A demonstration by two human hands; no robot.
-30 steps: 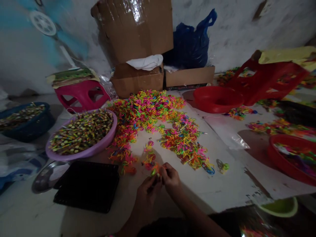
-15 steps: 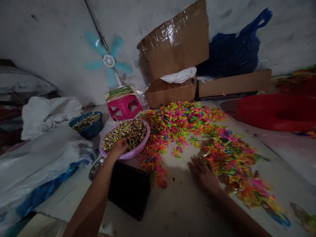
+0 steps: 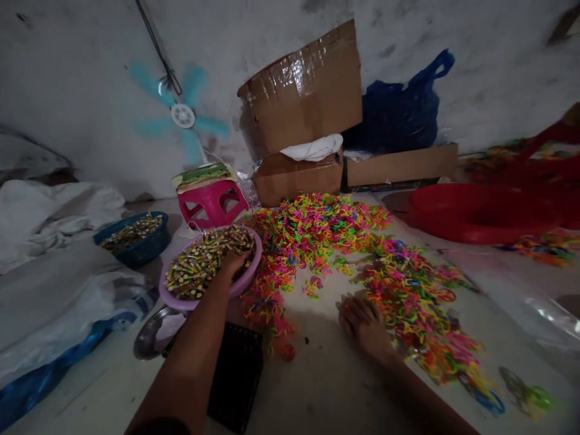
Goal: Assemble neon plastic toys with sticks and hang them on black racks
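Observation:
My left hand point(image 3: 235, 261) reaches into the pink-purple basin point(image 3: 165, 296), which is heaped with small striped stick-like pieces point(image 3: 194, 266). Its fingertips are down among the pieces at the right side, so their grip is hidden. My right hand point(image 3: 362, 323) rests low over the pale floor with its fingers apart and slightly bent, holding nothing visible. Beside it, at its right, spreads a pile of bright plastic loop-like pieces point(image 3: 417, 284). A second, larger heap of them point(image 3: 317, 223) lies farther back.
Below my left arm are a black basket-like tray point(image 3: 240, 374) and a metal bowl point(image 3: 147, 338). A blue basin point(image 3: 140, 251) of sticks stands left. Behind are a pink stool point(image 3: 212, 205) with a running fan point(image 3: 183, 115), and cardboard boxes point(image 3: 308, 90). A red basin point(image 3: 471, 211) is right.
The view has shifted, with the left-hand items moving further left. My left hand has moved deeper and to the right in the basin. My right hand stays by the loop pile.

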